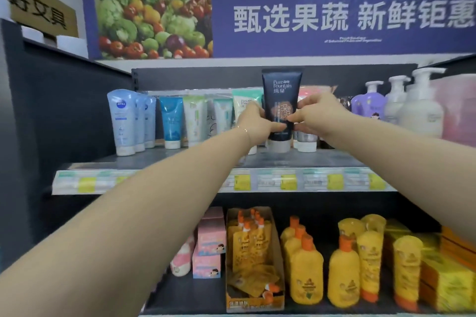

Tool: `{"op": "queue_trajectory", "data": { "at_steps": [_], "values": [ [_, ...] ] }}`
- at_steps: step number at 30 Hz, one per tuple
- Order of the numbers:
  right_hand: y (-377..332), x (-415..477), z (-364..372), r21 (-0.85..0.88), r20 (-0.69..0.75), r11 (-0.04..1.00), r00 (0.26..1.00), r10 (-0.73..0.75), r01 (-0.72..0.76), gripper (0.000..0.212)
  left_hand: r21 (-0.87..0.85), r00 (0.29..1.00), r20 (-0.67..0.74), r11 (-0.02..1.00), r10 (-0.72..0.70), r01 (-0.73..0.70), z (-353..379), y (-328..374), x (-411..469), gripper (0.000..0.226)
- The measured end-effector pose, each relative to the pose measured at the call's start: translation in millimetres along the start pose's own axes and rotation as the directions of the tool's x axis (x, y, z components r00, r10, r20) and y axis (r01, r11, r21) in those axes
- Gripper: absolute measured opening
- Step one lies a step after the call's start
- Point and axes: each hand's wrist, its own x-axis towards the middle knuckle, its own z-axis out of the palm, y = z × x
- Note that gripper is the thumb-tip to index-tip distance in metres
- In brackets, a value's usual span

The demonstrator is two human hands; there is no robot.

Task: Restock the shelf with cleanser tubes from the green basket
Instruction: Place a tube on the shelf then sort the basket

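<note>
Up at the top shelf (296,161), both hands hold one dark navy cleanser tube (281,90) upright, cap down, in front of the row of tubes (170,121). The left hand (253,121) has its fingers (277,126) curled round the tube's left edge, and the right hand (318,114) pinches its right edge. Whether the cap touches the shelf cannot be told. Pump bottles (422,110) stand to the right, and yellow bottles (306,273) fill the shelf below.

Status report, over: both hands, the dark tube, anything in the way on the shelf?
Left hand and right hand both hold the dark tube. Tube upright, cap down, over upper shelf front. Pale tubes close on both sides, none blocking.
</note>
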Motion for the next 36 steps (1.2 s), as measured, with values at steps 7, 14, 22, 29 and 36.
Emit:
{"op": "queue_trajectory", "data": {
  "at_steps": [7,14,22,29,36],
  "values": [
    [32,21,7,-0.054,0.068,0.998,0.997,0.041,-0.038,0.041,0.043,0.993,-0.114,0.999,0.031,-0.026,31,-23,22,0.05],
    [47,39,19,-0.155,0.113,0.984,0.988,0.108,-0.09,0.009,0.486,0.988,-0.155,0.87,-0.002,0.078,34,-12,41,0.037],
    [58,55,32,-0.274,0.218,0.961,0.973,0.081,-0.018,0.021,0.647,0.996,-0.087,0.759,-0.022,0.073,46,-15,57,0.028],
    [56,63,28,-0.372,0.27,0.928,0.955,0.122,-0.014,0.024,0.618,0.982,0.108,0.785,-0.152,0.053,42,-22,59,0.034],
    [58,64,20,-0.432,0.264,0.902,0.956,0.13,-0.004,0.028,0.639,0.979,0.167,0.769,-0.118,-0.016,36,-20,46,0.024]
  ]
}}
